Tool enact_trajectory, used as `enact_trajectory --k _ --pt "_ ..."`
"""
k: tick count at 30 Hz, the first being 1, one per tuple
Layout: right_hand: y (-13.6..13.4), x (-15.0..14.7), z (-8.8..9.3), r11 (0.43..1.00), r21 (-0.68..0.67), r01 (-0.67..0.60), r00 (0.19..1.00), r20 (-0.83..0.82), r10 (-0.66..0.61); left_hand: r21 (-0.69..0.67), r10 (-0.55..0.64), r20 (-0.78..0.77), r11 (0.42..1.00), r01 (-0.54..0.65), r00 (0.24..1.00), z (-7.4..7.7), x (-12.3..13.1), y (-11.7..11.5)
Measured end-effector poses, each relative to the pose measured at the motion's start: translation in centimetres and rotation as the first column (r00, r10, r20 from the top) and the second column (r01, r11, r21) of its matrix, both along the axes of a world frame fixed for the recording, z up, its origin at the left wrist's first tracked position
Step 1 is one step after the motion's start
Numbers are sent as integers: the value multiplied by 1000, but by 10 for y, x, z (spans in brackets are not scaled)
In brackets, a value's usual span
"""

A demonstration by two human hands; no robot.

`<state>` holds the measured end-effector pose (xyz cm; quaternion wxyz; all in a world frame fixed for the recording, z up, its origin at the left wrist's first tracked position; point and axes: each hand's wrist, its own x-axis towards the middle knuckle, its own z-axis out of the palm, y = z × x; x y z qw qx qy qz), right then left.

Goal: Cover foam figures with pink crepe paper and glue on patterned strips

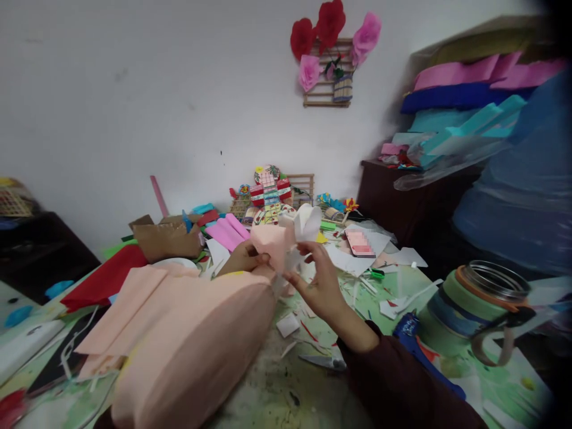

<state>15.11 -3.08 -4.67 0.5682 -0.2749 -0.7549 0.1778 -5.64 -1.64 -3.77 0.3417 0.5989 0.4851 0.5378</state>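
A peach paper piece (271, 241) with white parts beside it is held up above the middle of the table. My left hand (243, 257) pinches its lower left side, thumb and fingers closed on it. To the right, my right hand (319, 280) has its fingers curved around the white and clear edge of the piece, the fingertips close to it. A large peach rounded form (196, 345) lies in front and covers my left forearm. Folded peach sheets (129, 304) rest at its left. White curled paper (308, 220) stands just behind the held piece.
Scissors (324, 361) lie near my right sleeve. A blue glue gun (424, 360) and a green jar with a handle (469, 316) stand on the right. Paper scraps (288, 325) litter the table. A cardboard box (170, 238) and red paper (107, 277) are at the left.
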Motion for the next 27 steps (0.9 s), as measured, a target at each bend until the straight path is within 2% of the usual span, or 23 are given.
enact_trajectory --k 2,4,7,10,13,16,19,22,27 --pt "-3 8 -1 991 82 109 994 -25 -107 -7 -73 -87 997 73 994 11 1 -4" --pt "-8 15 -2 969 176 174 984 17 -179 83 -75 -331 991 108 941 20 6 -10" --pt "-15 22 -8 954 247 170 956 193 -220 237 15 -692 949 207 721 23 18 -17" --pt "-18 26 -21 972 188 143 902 379 -206 218 8 -856 912 348 516 13 33 -19" --pt "-16 30 -36 990 7 143 858 497 -128 144 -68 -901 884 444 428 -6 45 -17" --pt "-12 34 -55 975 -189 113 877 481 -8 98 -156 -880 865 492 449 -28 51 -15" --pt "-12 38 -72 951 -293 97 924 382 23 100 -180 -817 891 442 548 -45 47 -14" --pt "-13 39 -82 941 -324 100 950 312 7 95 -134 -779 940 327 612 -53 36 -15" --pt "-14 37 -85 946 -308 103 943 333 6 -3 -161 -769 968 249 618 -59 20 -19"
